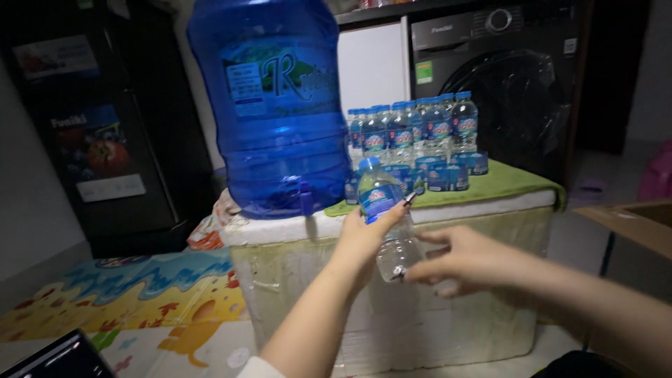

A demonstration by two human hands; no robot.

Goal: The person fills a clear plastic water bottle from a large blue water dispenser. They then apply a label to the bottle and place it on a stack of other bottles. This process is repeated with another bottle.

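My left hand grips a small clear plastic water bottle with a blue cap and blue label, held tilted in front of a white foam box. My right hand reaches in from the right with fingers spread, its fingertips at the bottle's lower end. Just left of the bottle's cap is the blue tap of a large blue water jug that stands on the box.
Several small capped bottles and blue cups stand on a green cloth atop the box. A dark fridge is at left, a washing machine behind, a cardboard box at right, a colourful mat on the floor.
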